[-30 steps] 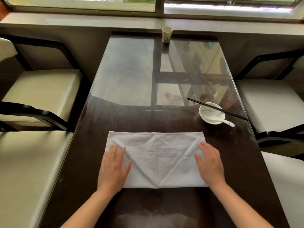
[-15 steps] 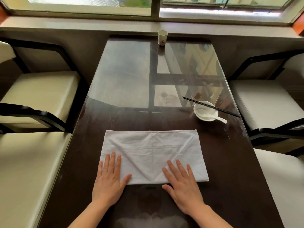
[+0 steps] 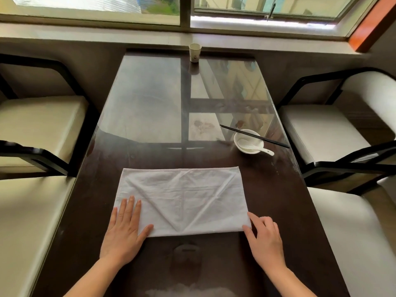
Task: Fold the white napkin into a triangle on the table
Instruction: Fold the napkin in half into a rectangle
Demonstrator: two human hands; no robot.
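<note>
one white napkin [image 3: 182, 200] folded rectangular, v-shaped creases, left hand [image 3: 124, 230] flat on it, right hand [image 3: 265, 239] pinching its corner

No text, number or brand can be read anywhere in the view. The paper cup [image 3: 195, 52] at the table's far edge bears a small dark mark on its side, too small and blurred to make out as a logo or lettering.
</note>
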